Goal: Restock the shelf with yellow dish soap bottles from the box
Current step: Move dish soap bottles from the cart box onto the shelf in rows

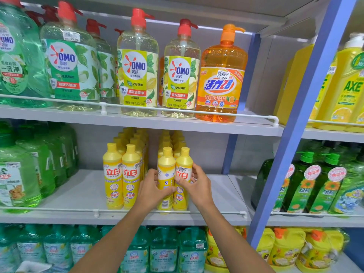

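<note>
Mid shelf (220,186) carries 4 rows of yellow dish soap bottles (137,140), w/ green jugs (29,164) at its left end. On the shelf above stand OMO pump bottles (137,64) & an orange pump bottle (221,75). Left front pair (112,174) stands free by the rail. Left hand (149,189) grips the 3rd front bottle (166,166), barcode side out. Right hand (198,187) grips the 4th front bottle (184,161), which touches the 3rd.

The grey shelf (82,194) carries yellow bottles (122,174) upright in two double rows running back from its front rail (59,209). At its left end stand green jugs (29,170), well apart from the bottles.
</note>
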